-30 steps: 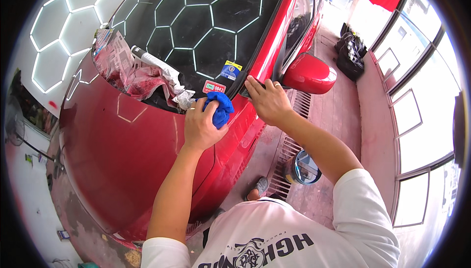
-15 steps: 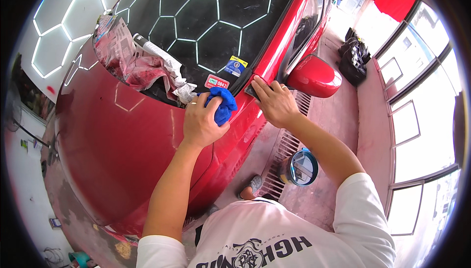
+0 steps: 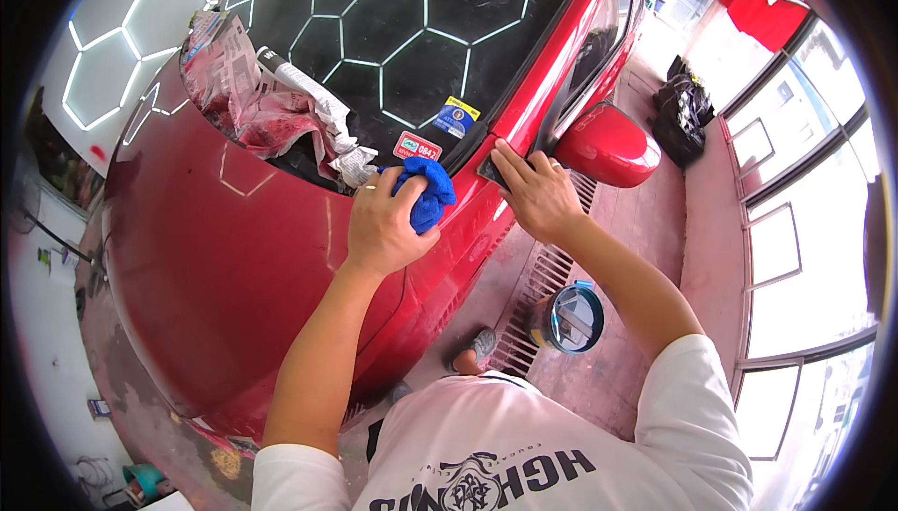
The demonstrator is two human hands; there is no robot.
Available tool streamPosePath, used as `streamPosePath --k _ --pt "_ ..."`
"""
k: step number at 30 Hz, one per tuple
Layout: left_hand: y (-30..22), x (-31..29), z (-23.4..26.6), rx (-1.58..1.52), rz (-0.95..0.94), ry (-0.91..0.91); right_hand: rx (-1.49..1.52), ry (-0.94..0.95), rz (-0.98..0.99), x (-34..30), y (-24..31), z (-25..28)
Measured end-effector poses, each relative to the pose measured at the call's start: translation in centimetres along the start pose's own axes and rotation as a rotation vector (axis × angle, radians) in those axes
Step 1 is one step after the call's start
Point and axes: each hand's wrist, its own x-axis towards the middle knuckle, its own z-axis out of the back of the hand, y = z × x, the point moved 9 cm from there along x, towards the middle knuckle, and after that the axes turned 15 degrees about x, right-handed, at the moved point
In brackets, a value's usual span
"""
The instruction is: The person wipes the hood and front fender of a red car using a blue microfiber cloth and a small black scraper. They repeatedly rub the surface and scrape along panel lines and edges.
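Note:
My left hand (image 3: 382,221) is closed round a bunched blue cloth (image 3: 432,195), above the rear corner of the red car hood (image 3: 224,268), by the windshield base. A ring shows on one finger. My right hand (image 3: 541,195) lies with fingers together over a small dark flat sheet that looks like sandpaper (image 3: 488,170). It presses this against the red bodywork at the foot of the windshield pillar (image 3: 533,80). Most of the sheet is hidden under the fingers. Just beyond that hand is the red side mirror (image 3: 610,144).
Crumpled, red-stained newspaper (image 3: 281,118) lies along the windshield base. Stickers (image 3: 456,118) sit on the windshield (image 3: 374,43). On the floor, a bucket (image 3: 572,318) holding liquid stands beside a drain grate (image 3: 524,338). A black plastic bag (image 3: 683,113) rests near the windowed wall at right.
The view has shifted slightly, moving the car's mirror and pillar a little rightward in the picture. Both hands keep nearly the same places on the car, the cloth still in the left.

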Motion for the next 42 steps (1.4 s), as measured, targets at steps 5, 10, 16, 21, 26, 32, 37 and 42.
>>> streamPosePath --k 5,10,16,21,26,32,37,42 --pt "-0.3 0.2 -0.3 -0.001 -0.001 0.025 0.057 -0.056 0.042 1.4 0.0 0.3" --pt "0.2 0.1 -0.1 -0.005 0.004 0.020 0.164 -0.162 0.080 0.3 -0.1 2.6" --pt "0.1 0.1 -0.4 0.012 0.006 0.027 0.032 -0.256 -0.018 -0.1 1.6 -1.3" --pt "0.3 -0.1 -0.5 0.004 0.000 0.017 0.013 -0.181 -0.036 -1.7 4.9 -1.8" --pt "0.0 0.1 -0.2 0.001 -0.002 0.014 -0.064 -0.175 -0.121 -0.8 2.4 -1.8" --pt "0.2 -0.3 -0.1 0.009 0.005 0.003 -0.028 -0.159 -0.141 -0.5 2.2 -0.4" --pt "0.4 -0.2 -0.2 -0.012 0.015 0.017 0.016 -0.150 -0.124 -1.5 5.7 -3.5" --pt "0.3 0.1 0.2 -0.010 0.003 -0.022 -0.116 -0.173 -0.157 0.2 1.8 -0.8"
